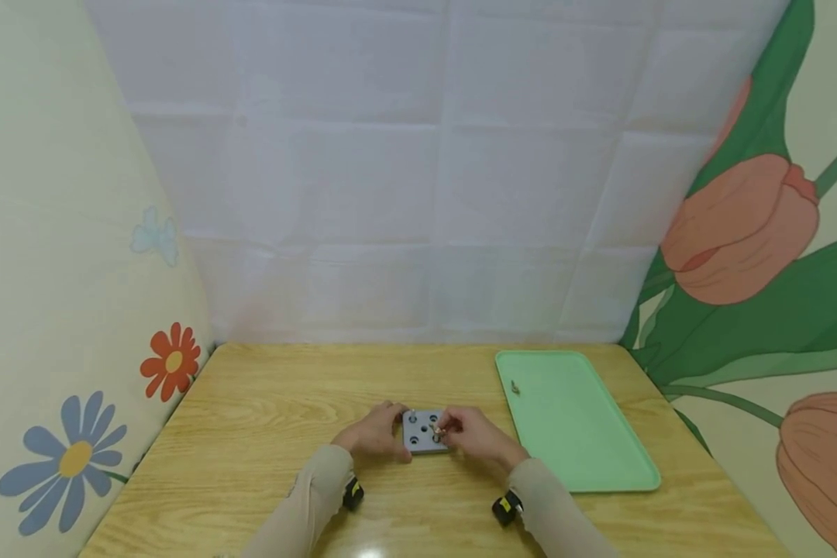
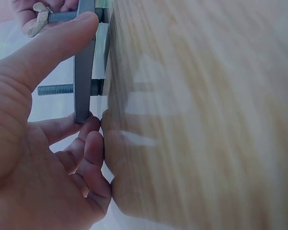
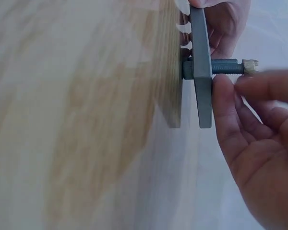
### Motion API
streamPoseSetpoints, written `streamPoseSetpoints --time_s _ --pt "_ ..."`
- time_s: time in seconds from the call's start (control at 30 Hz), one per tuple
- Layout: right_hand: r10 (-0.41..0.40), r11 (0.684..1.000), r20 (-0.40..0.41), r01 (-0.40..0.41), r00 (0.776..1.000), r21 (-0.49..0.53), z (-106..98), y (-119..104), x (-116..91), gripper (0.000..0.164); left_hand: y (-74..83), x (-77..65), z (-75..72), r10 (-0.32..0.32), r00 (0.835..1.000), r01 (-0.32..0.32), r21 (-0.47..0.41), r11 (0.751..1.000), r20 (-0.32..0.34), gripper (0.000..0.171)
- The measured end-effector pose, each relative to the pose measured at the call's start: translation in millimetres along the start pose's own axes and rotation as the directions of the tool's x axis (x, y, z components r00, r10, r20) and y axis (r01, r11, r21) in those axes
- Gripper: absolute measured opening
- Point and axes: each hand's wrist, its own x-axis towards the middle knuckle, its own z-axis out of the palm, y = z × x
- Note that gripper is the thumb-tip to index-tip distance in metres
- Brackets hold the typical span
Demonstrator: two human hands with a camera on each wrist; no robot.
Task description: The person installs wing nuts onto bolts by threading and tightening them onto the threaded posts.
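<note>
Grey square metal plate with round holes (image 1: 425,437) sits near the front centre of the light wood-grain table (image 1: 279,434), propped just off the surface on bolt heads, threaded shanks pointing up. Left hand (image 1: 377,434) grips the plate's left side, thumb on the near edge, fingers tucked in at the far corner and against the table. One bare grey threaded bolt (image 2: 55,89) stands upright at the plate's left. Right hand (image 1: 477,436) has its fingers curled in on a brassy metal wing nut (image 2: 42,18) at the tip of a second grey threaded bolt (image 3: 225,66), plate's right side; thread shows between nut and plate. One finger is blurred in the right wrist view. Pale green rectangular tray (image 1: 575,418) lies right of the right hand, with a small brassy metal piece (image 1: 514,387) near its left edge, too small to identify.
</note>
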Motion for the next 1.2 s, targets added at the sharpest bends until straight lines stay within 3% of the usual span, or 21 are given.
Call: streamPoseSetpoints --time_s 0.27,0.47,0.6,0.73,1.03,1.2 --pt "-0.029 0.999 0.075 0.032 0.997 -0.031 -5.9 0.3 2.1 0.042 1.2 0.1 -1.5 -0.007 1.0 0.007 0.0 1.0 0.004 0.079" --pt "-0.006 0.999 0.091 0.009 0.996 -0.033 -5.7 5.9 5.8 0.014 1.2 -0.2 -0.2 -0.011 1.0 0.011 -0.013 1.0 0.008 0.081" --pt "0.016 0.999 0.064 -0.013 0.998 -0.048 -3.9 4.7 6.6 0.006 0.4 0.9 -0.5 -0.011 1.0 0.012 -0.009 1.0 0.011 0.081" --pt "0.011 0.997 0.036 -0.008 0.999 -0.072 -2.4 1.5 6.6 0.008 0.4 1.4 -1.2 -0.011 1.0 0.011 -0.011 1.0 0.011 0.08" --pt "-0.024 0.999 0.052 0.023 0.998 0.029 -1.7 4.1 2.2 0.017 1.6 1.2 0.4 -0.013 1.0 0.013 -0.013 1.0 0.009 0.08" --pt "-0.014 1.0 0.051 0.013 0.999 0.016 -2.8 4.1 2.1 0.031 2.1 1.2 0.0 0.0 1.0 0.0 -0.014 1.0 0.007 0.079"
